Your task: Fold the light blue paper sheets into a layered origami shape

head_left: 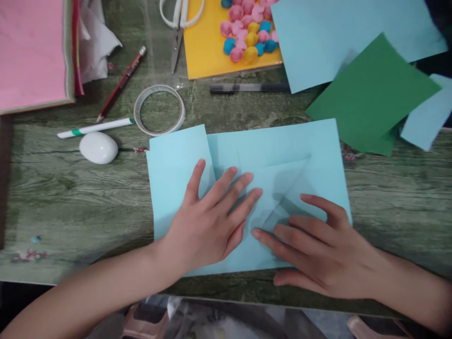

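A light blue sheet of paper (328,155) lies in front of me, with a flap (176,150) folded over at its left end. Crease lines and a pointed fold shape show in its middle. My left hand (212,221) rests palm down with fingers spread, across the flap's edge and the creased middle. To its right, my right hand (318,249) lies over the sheet's lower right part, its fingers bent loosely and apart, thumb near the lower edge. Neither hand grasps anything. Part of the sheet is hidden under both hands.
Beyond the sheet lie a tape roll (137,110), a white egg-shaped object (99,148), a white marker (106,126), a pencil (122,84), scissors (177,42) and a black pen (222,88). Green paper (370,94) is at right; a pink paper stack (31,52) is at left.
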### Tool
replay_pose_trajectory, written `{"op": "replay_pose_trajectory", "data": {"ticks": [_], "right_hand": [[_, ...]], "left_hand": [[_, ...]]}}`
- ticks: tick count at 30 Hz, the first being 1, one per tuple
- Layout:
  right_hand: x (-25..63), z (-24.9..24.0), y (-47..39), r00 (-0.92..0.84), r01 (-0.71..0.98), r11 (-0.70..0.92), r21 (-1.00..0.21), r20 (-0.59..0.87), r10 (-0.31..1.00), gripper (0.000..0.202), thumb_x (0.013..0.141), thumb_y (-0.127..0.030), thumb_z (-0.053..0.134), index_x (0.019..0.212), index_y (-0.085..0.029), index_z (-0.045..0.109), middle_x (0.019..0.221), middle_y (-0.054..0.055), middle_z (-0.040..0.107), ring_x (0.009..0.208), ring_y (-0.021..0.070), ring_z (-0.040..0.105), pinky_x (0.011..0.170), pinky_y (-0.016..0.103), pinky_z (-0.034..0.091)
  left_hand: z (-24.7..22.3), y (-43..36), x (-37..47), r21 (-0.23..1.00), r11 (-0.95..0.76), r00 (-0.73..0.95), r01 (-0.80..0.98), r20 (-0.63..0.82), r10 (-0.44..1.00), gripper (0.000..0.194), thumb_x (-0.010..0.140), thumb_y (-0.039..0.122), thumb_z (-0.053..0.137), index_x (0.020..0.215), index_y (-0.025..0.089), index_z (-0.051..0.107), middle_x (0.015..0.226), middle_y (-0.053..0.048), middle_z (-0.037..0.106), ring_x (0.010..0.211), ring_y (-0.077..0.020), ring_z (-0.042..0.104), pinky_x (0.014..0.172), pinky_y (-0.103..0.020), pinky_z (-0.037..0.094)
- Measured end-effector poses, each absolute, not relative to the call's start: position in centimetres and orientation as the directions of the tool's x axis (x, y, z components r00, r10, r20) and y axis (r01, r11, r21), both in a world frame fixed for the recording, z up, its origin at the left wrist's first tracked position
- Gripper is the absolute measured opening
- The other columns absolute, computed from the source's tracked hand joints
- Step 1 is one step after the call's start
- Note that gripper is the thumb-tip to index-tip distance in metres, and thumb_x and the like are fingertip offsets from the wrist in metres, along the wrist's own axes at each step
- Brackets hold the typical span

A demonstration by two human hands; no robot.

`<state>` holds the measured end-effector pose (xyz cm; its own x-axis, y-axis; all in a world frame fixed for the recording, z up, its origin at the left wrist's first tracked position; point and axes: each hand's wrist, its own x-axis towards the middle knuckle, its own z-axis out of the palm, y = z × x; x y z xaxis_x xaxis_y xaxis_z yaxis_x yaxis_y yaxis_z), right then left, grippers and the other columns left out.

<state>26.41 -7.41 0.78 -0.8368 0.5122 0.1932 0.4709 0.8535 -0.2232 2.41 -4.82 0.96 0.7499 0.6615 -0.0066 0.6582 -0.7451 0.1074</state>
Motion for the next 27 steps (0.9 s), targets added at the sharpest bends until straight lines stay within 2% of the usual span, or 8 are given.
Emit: {"op": "replay_pose_trajectory", "data": {"ticks": [7, 12, 18, 22, 27], "right_hand": [[26.1, 1.0, -7.3, -0.802, 0.490, 0.776, -0.396, 0.144, 0.580, 0.043, 0.096, -0.049, 0.039, 0.114, -0.020, 0.064, 0.090, 0.002, 0.065, 0.090, 0.0207, 0.050, 0.104, 0.049, 0.025], [26.2, 0.8, -7.3, -0.817, 0.453, 0.778, -0.434, 0.148, 0.558, 0.043, 0.096, -0.046, 0.040, 0.116, -0.016, 0.062, 0.087, 0.003, 0.065, 0.086, 0.0209, 0.049, 0.101, 0.048, 0.024], [26.9, 1.2, -6.9, -0.801, 0.414, 0.698, -0.585, 0.130, 0.584, 0.043, 0.095, -0.048, 0.041, 0.117, -0.018, 0.062, 0.085, 0.004, 0.060, 0.080, 0.0212, 0.045, 0.086, 0.046, 0.029], [27.1, 1.5, -6.7, -0.788, 0.425, 0.676, -0.602, 0.122, 0.603, 0.039, 0.094, -0.036, 0.046, 0.123, -0.015, 0.059, 0.080, 0.005, 0.055, 0.076, 0.0204, 0.042, 0.078, 0.041, 0.029], [26.7, 1.2, -7.0, -0.800, 0.451, 0.672, -0.587, 0.069, 0.597, 0.041, 0.093, -0.033, 0.045, 0.128, -0.012, 0.055, 0.079, 0.005, 0.052, 0.075, 0.0201, 0.037, 0.076, 0.040, 0.027]], "left_hand": [[0.8, -5.0, 3.0, 0.078, -0.733, 0.731, 0.675, 0.060, 0.680, 0.040, 0.096, 0.037, 0.042, 0.132, 0.022, 0.052, 0.141, -0.006, 0.052, 0.131, -0.0277, 0.043, 0.114, -0.063, 0.004], [0.5, -5.2, 3.4, 0.030, -0.727, 0.720, 0.685, 0.118, 0.684, 0.041, 0.096, 0.047, 0.042, 0.125, 0.022, 0.057, 0.137, -0.007, 0.056, 0.126, -0.0285, 0.048, 0.113, -0.065, 0.009], [1.0, -5.4, 3.4, 0.075, -0.696, 0.693, 0.714, 0.060, 0.718, 0.050, 0.093, 0.057, 0.041, 0.127, 0.024, 0.055, 0.141, -0.005, 0.052, 0.128, -0.0318, 0.044, 0.112, -0.067, 0.011], [1.0, -5.4, 3.2, 0.119, -0.678, 0.680, 0.725, 0.029, 0.732, 0.052, 0.092, 0.058, 0.043, 0.131, 0.026, 0.053, 0.145, -0.002, 0.048, 0.132, -0.0334, 0.040, 0.111, -0.068, 0.012], [0.8, -5.4, 3.2, 0.166, -0.661, 0.669, 0.732, 0.010, 0.743, 0.056, 0.089, 0.059, 0.046, 0.134, 0.027, 0.050, 0.147, 0.000, 0.044, 0.134, -0.0348, 0.036, 0.111, -0.068, 0.010]]}}
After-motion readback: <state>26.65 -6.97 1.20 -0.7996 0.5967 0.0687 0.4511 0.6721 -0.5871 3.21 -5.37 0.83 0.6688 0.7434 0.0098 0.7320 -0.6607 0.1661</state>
